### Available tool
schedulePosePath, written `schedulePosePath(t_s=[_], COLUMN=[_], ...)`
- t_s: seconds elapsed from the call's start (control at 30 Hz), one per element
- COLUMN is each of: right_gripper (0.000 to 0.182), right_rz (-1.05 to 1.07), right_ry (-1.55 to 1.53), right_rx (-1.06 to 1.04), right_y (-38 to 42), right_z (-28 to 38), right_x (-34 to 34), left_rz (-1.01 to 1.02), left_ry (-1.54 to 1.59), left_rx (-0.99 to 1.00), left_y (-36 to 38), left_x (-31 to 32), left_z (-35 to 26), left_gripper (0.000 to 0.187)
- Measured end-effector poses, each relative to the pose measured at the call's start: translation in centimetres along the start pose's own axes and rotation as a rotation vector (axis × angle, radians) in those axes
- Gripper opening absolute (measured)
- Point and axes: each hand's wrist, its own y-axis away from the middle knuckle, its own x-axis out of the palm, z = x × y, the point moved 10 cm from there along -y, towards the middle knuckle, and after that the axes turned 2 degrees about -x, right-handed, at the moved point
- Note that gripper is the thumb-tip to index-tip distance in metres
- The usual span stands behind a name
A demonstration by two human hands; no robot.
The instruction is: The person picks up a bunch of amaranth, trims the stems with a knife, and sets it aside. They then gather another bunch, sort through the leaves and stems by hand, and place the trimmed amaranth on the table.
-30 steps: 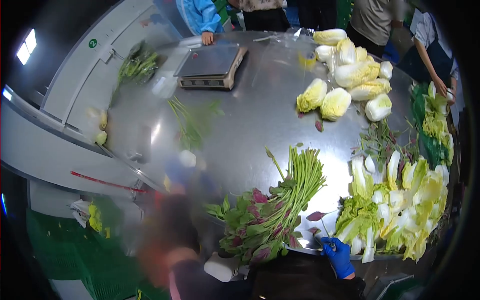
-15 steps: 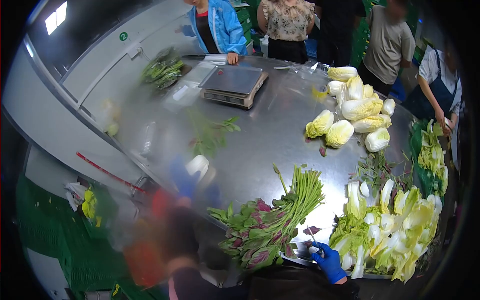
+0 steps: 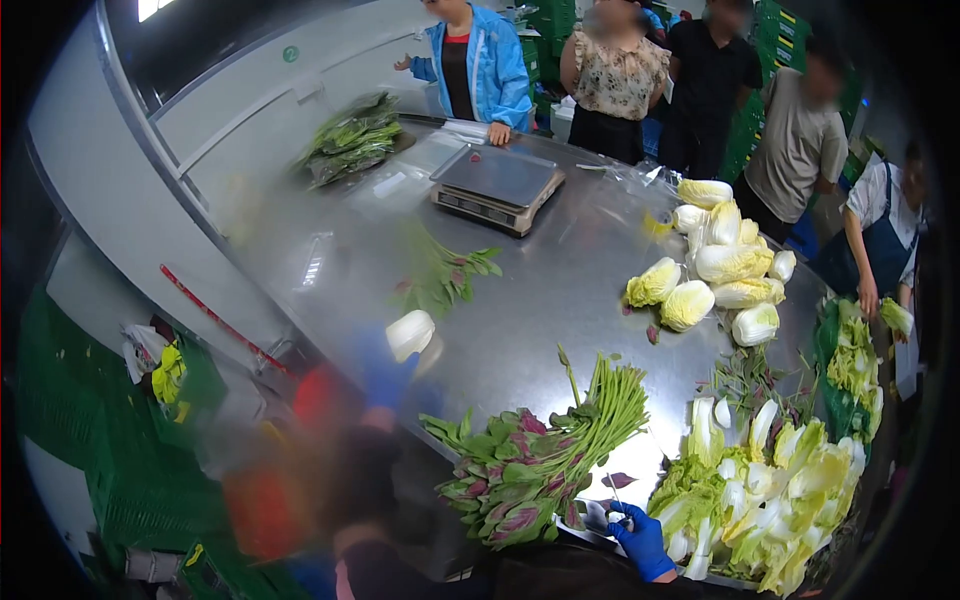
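My right hand [image 3: 643, 543], in a blue glove, is closed round a small knife [image 3: 615, 497] at the table's front edge. My left hand [image 3: 384, 368], also blue-gloved and blurred, is at a white cabbage piece [image 3: 410, 335]; its fingers are too smeared to read. Between the hands lies a large bunch of red-and-green leafy stems [image 3: 540, 455]. Loose cabbage leaves [image 3: 765, 490] are heaped right of my right hand. A smaller leafy bunch [image 3: 440, 275] rests beyond the cabbage piece.
A scale [image 3: 497, 185] stands on the metal table [image 3: 545, 290], bagged greens [image 3: 355, 140] to its left. Whole cabbages [image 3: 730, 260] are piled at right. Several people stand along the far side; a co-worker at far right holds a cabbage piece [image 3: 896, 316]. Green crates [image 3: 120, 480] are at lower left.
The view has shifted, so the tabletop things appear lower and mostly farther right. The co-worker at far right now shows a cabbage piece in hand. My right hand still grips the knife.
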Motion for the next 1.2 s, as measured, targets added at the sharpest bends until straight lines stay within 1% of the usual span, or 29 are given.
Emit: schedulePosePath(t_s=[0.07,0.1,0.17,0.2,0.23,0.27,0.3,0.37,0.4,0.43,0.47,0.53,0.57,0.6,0.63,0.73,0.77,0.87,0.97,1.07,1.2], right_gripper=[0.036,0.031,0.029,0.027,0.025,0.023,0.023,0.021,0.020,0.020,0.021,0.020,0.020,0.021,0.020,0.019,0.018,0.018,0.019,0.021,0.021], right_rz=[-0.004,0.003,0.000,0.001,0.000,-0.004,0.003,0.018,-0.026,-0.013,0.000,0.012,0.016,0.020,-0.015,-0.007,-0.002,-0.001,-0.083,-0.079,-0.117], right_ry=[-0.081,-0.115,-0.170,-0.198,-0.289,-0.266,-0.256,-0.213,-0.286,-0.297,-0.309,-0.151,-0.074,0.001,-0.061,-0.089,-0.095,-0.055,-0.143,-0.089,-0.171], right_rx=[0.012,0.027,0.016,0.007,0.048,0.038,0.066,0.108,0.060,0.084,0.109,0.073,0.056,0.040,-0.077,0.010,0.006,0.015,-0.071,0.003,0.004], right_y=[-0.1,-0.2,-0.1,-0.5,-0.5,-0.6,-0.7,-0.7,-0.9,-0.9,-1.0,-1.4,-1.5,-1.5,-1.7,-1.9,-1.8,-1.8,-2.0,-1.9,-2.2], right_z=[-0.2,-0.9,-1.4,-1.1,0.2,0.6,0.7,2.3,2.3,1.8,1.3,1.2,1.1,0.8,1.4,0.9,1.8,1.8,2.3,2.9,1.1], right_x=[0.1,0.4,0.5,0.6,0.6,0.7,0.8,1.0,1.1,1.4,1.7,1.6,1.6,1.6,1.8,2.3,2.3,2.5,2.6,2.4,2.6], left_rz=[-0.032,-0.034,-0.041,-0.039,-0.036,-0.032,-0.031,-0.009,0.002,0.010,0.054,0.146,0.115,0.110,0.107,0.067,0.049,0.027,0.057,0.125,0.164], left_ry=[0.040,0.064,0.107,0.089,0.069,0.047,0.071,0.130,0.158,0.175,0.222,0.317,0.364,0.326,0.288,0.254,0.257,0.279,0.314,0.397,0.376], left_rx=[0.052,0.077,0.129,0.144,0.159,0.177,0.159,0.158,0.159,0.165,0.156,0.139,0.126,0.125,0.125,0.132,0.134,0.152,0.149,0.123,-0.009], left_y=[0.2,0.4,0.7,0.9,1.3,1.7,2.1,3.1,3.5,4.0,4.5,5.6,5.9,6.1,6.3,6.3,6.3,6.6,7.9,9.9,12.0], left_x=[-0.7,-1.0,-2.0,-2.4,-2.8,-3.2,-3.8,-3.6,-3.4,-3.5,-3.0,-1.8,-1.8,-1.8,-1.8,-2.2,-2.3,-2.5,-1.1,0.4,2.9], left_z=[-1.8,-2.9,-4.8,-5.7,-6.6,-7.5,-8.1,-8.1,-8.1,-8.3,-8.0,-7.2,-6.8,-6.5,-6.2,-5.7,-5.6,-5.6,-5.0,-4.9,-2.9], left_gripper=[0.099,0.098,0.095,0.094,0.093,0.092,0.086,0.081,0.079,0.073,0.074,0.076,0.074,0.073,0.072,0.071,0.070,0.068,0.062,0.052,0.034])
